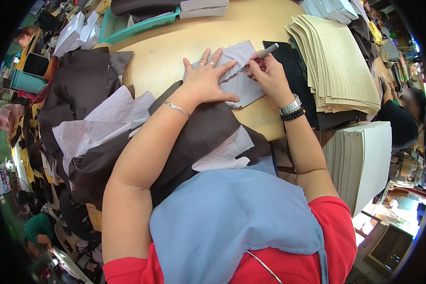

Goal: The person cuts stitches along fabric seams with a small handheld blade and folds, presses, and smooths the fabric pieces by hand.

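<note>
My left hand (206,78) lies flat with its fingers spread on a pale lilac-grey piece of cloth (248,90), pressing it against the table. In my right hand (270,75) is a grey-green marker pen (268,50), tilted, with its point down at the cloth just right of my left fingertips. A dark line or fold runs across the cloth between the two hands. Under my left wrist, dark brown material (208,128) with pale backing spills over the table edge towards my lap.
To the right stands a stack of cream textured sheets (336,61) beside a black piece (293,80). A thick stack of pale boards (359,161) sits lower right. Dark brown pieces (80,80) are heaped on the left. A teal basket (137,28) and white boxes (71,35) stand behind.
</note>
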Demonstrator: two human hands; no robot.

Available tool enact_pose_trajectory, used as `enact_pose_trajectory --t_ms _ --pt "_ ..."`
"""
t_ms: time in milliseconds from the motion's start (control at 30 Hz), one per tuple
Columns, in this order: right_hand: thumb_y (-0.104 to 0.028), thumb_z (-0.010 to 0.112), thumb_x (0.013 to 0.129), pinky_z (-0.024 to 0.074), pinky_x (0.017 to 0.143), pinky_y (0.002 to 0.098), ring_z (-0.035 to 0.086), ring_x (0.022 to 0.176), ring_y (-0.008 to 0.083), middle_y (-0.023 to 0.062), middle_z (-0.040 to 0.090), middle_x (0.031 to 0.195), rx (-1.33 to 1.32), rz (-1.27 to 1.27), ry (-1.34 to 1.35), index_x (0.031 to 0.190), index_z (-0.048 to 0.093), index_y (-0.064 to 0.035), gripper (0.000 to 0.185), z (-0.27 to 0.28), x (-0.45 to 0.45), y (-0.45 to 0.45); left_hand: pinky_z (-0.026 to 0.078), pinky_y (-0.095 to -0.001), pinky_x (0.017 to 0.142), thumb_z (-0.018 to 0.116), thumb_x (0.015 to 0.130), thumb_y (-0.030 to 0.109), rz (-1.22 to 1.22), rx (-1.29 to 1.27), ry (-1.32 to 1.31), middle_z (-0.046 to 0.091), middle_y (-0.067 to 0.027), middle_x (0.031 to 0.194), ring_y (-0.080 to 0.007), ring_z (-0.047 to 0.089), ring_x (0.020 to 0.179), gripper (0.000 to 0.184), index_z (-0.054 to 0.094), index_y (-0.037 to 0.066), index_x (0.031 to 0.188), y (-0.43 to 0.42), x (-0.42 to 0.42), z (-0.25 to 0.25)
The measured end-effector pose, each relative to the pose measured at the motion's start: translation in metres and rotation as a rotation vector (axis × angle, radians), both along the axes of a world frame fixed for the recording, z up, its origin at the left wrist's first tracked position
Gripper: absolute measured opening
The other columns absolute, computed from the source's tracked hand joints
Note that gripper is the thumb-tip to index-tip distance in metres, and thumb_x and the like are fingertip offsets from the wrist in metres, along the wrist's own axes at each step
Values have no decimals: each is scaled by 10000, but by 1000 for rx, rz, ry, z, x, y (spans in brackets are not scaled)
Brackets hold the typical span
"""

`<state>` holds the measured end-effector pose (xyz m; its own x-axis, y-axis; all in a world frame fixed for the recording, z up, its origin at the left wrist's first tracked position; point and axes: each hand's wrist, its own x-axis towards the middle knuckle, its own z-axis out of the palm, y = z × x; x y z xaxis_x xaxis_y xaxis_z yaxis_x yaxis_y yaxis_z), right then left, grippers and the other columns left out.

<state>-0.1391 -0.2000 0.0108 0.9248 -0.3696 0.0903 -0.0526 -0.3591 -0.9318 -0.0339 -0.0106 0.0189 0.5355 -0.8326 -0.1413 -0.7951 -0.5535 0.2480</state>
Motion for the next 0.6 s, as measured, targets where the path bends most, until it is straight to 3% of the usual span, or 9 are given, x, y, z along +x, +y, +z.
enact_pose_trajectory --t_ms 500,600 --pt "-119 626 981 548 733 224 668 852 93 56 695 957 182 88 53 1079 565 -39 140 -9 6 -5 122 -799 1069 710 548 815 -7 -29 12 182 -116 1650 -371 155 1515 1093 416 366 1499 0 2 -5" --pt "-130 630 964 553 734 258 692 832 123 87 718 924 286 91 13 1062 597 16 179 -13 5 -2 123 -803 1066 710 547 816 -8 -25 17 184 -116 1650 -372 155 1514 1095 415 363 1500 0 2 -4"
